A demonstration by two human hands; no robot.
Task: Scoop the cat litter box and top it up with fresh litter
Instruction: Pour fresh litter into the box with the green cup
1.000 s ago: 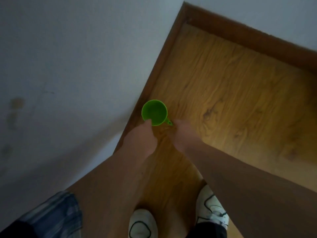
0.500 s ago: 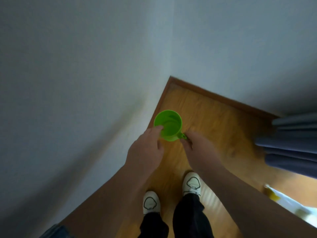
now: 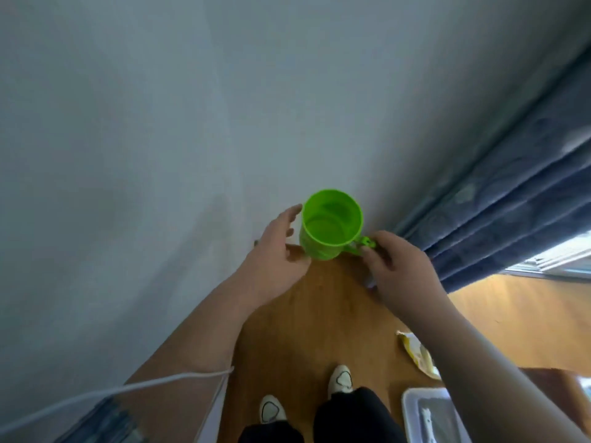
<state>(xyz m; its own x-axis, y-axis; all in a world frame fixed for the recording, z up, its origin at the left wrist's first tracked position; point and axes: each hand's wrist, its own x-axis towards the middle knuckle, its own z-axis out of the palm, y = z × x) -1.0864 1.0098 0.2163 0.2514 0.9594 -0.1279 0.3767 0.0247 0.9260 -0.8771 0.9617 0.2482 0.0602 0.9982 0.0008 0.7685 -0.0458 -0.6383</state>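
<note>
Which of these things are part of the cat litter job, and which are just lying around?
For the job: green cup, held by its handle in the right hand; left hand, open beside it; white bin, probably the litter box.

Lying about: blue curtain, white cable, yellow bag on the floor, use unclear.

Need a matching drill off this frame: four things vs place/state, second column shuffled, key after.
1. green cup
2. left hand
3. curtain
4. white tray

A. on the floor, bottom right of the view
B. open, at the cup's left side
C. handle pinched by the right hand
D. blue, hanging at the right

Pairs: 1-C, 2-B, 3-D, 4-A
</note>
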